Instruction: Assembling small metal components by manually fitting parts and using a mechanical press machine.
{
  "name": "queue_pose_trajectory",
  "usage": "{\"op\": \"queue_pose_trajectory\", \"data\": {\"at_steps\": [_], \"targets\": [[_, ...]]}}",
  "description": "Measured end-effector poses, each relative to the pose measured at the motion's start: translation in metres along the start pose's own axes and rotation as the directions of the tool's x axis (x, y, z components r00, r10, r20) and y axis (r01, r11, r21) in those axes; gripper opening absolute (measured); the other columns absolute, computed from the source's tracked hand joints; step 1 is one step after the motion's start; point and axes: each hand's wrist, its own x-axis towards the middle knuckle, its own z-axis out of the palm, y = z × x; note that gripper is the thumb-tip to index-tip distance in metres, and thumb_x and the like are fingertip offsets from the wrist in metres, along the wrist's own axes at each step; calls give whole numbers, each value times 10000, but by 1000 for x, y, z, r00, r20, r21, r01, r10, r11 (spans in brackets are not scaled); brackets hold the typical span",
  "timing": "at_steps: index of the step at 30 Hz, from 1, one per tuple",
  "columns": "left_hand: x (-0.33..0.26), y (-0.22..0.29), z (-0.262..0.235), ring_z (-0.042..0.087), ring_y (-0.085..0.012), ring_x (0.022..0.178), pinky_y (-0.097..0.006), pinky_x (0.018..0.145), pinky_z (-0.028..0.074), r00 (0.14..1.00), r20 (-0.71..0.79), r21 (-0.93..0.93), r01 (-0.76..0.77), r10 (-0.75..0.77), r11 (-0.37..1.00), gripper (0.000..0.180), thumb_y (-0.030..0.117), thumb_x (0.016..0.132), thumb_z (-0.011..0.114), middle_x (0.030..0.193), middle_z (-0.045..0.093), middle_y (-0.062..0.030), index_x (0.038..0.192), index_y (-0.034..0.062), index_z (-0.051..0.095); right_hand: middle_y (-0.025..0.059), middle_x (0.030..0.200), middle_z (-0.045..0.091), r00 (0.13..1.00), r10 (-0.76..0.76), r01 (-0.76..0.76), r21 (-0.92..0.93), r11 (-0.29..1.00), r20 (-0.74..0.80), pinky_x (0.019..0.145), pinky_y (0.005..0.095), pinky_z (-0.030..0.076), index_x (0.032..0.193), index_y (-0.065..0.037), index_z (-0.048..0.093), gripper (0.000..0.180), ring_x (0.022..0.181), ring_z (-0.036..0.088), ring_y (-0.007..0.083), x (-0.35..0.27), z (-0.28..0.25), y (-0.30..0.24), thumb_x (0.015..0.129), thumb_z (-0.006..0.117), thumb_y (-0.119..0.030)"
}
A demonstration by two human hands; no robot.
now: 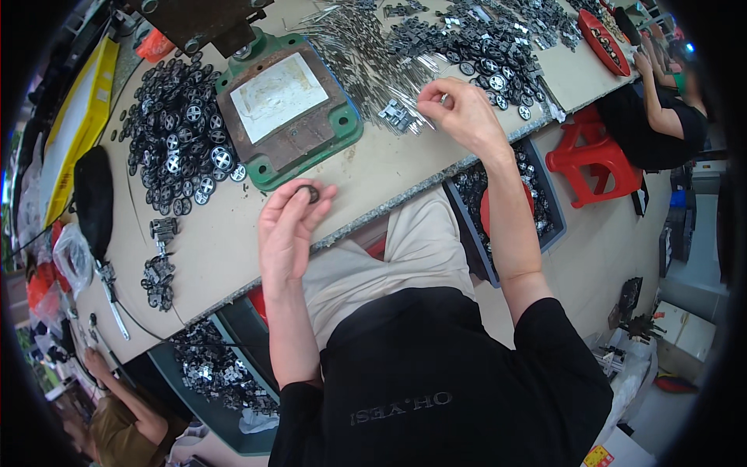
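Observation:
A small black toy wheel (310,194) is pinched between the thumb and fingers of my left hand (286,229), just off the near corner of a green press base (342,136). My right hand (467,117) is closed in a pinch above the table. Whatever its fingertips hold is too small to make out. Close by it lie a grey plastic part (395,115) and a spread of thin metal rods (354,70). Left of the press is a heap of black wheels (175,132) with silver spokes.
More wheels and dark plastic parts (482,47) cover the far right table. Assembled pieces (159,272) lie at the left. Bins of parts, a grey one (554,233) and a green one (175,373), stand below the edge. A red stool (595,163) and two other people are nearby.

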Motion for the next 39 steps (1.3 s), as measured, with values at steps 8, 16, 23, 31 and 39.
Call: {"op": "queue_pose_trajectory", "data": {"at_steps": [8, 16, 23, 31, 39], "targets": [[10, -11, 22, 584, -284, 1009, -334, 869, 501, 998, -3, -47, 68, -68, 997, 307, 59, 898, 487, 1089, 578, -178, 1183, -54, 480, 128, 768, 645, 950, 246, -289, -244, 926, -192, 687, 381, 465, 794, -51, 653, 154, 751, 618, 295, -9, -11, 19, 745, 624, -194], [12, -10, 21, 556, -298, 1056, -369, 910, 478, 996, 27, -51, 92, -91, 994, 333, 55, 902, 473, 1134, 557, -183, 1217, -52, 455, 94, 728, 651, 930, 359, -360, -369, 857, -75, 666, 327, 474, 797, -55, 679, 245, 709, 631, 222, 4, -16, 26, 701, 683, -280], [12, -10, 20, 549, -301, 1067, -371, 915, 474, 995, 30, -66, 99, -97, 993, 345, 54, 903, 471, 1147, 551, -178, 1231, -46, 444, 114, 743, 658, 917, 394, -374, -461, 804, -56, 692, 339, 478, 805, -59, 686, 220, 724, 638, 235, 10, -19, 12, 691, 685, -247], [11, -11, 21, 540, -300, 1082, -379, 926, 460, 993, 37, -71, 114, -112, 991, 367, 61, 901, 476, 1162, 543, -185, 1248, -46, 427, 159, 716, 641, 985, 169, -143, -443, 885, 22, 678, 361, 474, 790, 17, 638, 199, 695, 631, 272, 5, -11, 47, 725, 634, -172], [10, -12, 25, 533, -305, 1091, -381, 925, 459, 989, 58, -48, 136, -133, 990, 379, 67, 902, 473, 1173, 533, -192, 1253, -59, 410, 128, 699, 622, 968, 251, -229, -411, 883, 0, 646, 346, 460, 803, -2, 633, 238, 674, 610, 246, 1, -13, 28, 712, 677, -218]]}}
